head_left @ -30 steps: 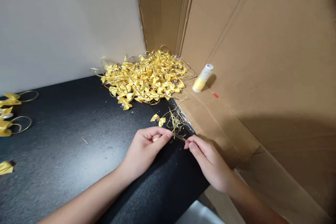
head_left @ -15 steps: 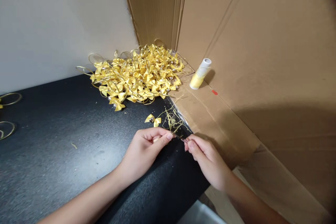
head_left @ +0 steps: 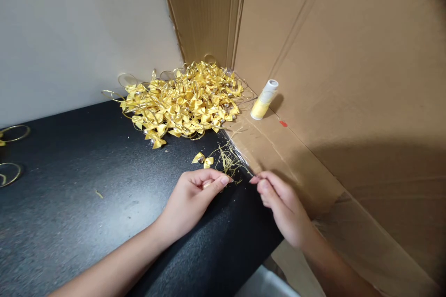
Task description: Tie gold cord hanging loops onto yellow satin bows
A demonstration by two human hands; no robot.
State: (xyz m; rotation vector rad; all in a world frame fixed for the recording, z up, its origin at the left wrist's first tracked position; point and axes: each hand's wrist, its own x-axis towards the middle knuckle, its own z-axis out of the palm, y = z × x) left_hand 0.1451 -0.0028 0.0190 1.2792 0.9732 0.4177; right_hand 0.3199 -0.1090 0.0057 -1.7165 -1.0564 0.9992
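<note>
At frame centre, the left hand (head_left: 190, 197) and right hand (head_left: 280, 204) rest on the black tabletop (head_left: 69, 204), fingers pinched, just below a single yellow bow (head_left: 203, 159) and gold thread scraps (head_left: 230, 161). A pile of yellow bows (head_left: 183, 102) lies above, with a thread spool (head_left: 264, 100) at its right on cardboard (head_left: 348, 79).

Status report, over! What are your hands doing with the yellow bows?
Left hand pinched shut, contents hidden. Right hand pinching near gold thread scraps. One loose bow just ahead. Bow pile behind, untouched.

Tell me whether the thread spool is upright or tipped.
Tipped: the spool leans against the cardboard wall, white top higher than its yellow base.
</note>
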